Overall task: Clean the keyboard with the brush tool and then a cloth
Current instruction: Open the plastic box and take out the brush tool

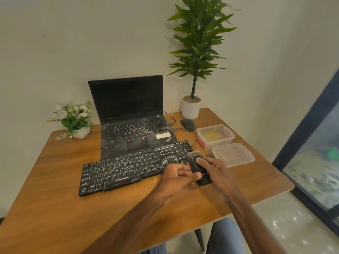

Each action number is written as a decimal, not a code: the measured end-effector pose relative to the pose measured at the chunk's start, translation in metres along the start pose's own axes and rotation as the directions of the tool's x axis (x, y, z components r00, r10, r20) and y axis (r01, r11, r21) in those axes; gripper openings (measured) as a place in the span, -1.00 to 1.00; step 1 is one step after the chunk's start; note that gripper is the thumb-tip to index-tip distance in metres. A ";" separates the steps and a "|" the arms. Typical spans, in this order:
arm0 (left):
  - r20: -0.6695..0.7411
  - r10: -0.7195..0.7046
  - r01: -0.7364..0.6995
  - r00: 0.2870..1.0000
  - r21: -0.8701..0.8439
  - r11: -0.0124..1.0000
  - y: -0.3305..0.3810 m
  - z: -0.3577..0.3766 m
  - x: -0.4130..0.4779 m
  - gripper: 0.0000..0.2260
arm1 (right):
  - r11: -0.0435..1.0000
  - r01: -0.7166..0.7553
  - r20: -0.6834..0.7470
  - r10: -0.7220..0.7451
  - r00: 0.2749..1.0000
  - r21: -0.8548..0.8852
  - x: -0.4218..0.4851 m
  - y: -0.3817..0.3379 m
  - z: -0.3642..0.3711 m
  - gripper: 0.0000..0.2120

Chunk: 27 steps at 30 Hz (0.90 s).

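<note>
A dusty black keyboard (128, 165) lies across the wooden table (55, 180) in front of an open laptop (132, 114). Both hands hold a dark brush tool (195, 161) just above the keyboard's right end, its pale bristles pointing away from me. My right hand (212, 170) grips the tool's body, thumb on top. My left hand (180, 177) pinches its lower left side with thumb and fingers. A yellow cloth (212, 136) lies folded inside an open clear plastic box (216, 133) at the right.
The box's clear lid (233, 155) lies beside it near the table's right edge. A black mouse (187, 124) and its cable sit behind. A tall potted plant (191, 105) stands at the back right, a small flower pot (77, 123) at the back left.
</note>
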State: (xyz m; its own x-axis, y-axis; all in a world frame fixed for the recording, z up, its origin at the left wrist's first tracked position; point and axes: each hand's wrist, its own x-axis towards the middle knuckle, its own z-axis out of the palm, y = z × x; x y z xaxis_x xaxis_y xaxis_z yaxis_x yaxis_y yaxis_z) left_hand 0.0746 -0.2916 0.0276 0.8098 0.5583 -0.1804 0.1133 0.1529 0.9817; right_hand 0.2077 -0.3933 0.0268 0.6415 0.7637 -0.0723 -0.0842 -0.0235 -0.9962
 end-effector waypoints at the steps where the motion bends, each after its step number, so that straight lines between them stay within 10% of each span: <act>1: -0.015 -0.010 0.010 1.000 0.003 1.000 0.000 0.001 -0.001 -0.72 | 1.000 -0.006 0.004 0.005 1.000 0.014 -0.001 0.001 0.000 -0.78; 10: 0.012 0.000 -0.004 1.000 0.345 0.939 0.029 -0.045 0.004 -0.57 | 0.999 -0.014 0.186 0.023 0.982 -0.049 -0.002 -0.015 0.000 -0.42; 20: 0.335 0.006 -0.108 0.942 0.286 0.952 0.024 -0.081 0.001 -0.73 | 0.966 0.015 0.585 0.145 0.798 -0.259 -0.007 -0.044 0.005 -0.34; 27: 0.219 0.146 -0.206 0.965 0.279 0.938 0.019 -0.088 -0.005 -0.88 | 0.958 0.002 0.557 0.165 0.814 -0.286 0.000 -0.051 0.028 -0.39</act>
State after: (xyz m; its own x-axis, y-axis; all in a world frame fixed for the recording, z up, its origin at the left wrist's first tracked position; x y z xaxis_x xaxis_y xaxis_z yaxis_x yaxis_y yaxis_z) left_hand 0.0215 -0.2198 0.0418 0.9237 0.3827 -0.0170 0.1004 -0.1990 0.9748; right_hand 0.1903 -0.3742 0.0786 0.0832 0.9772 -0.1954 0.1388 -0.2055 -0.9688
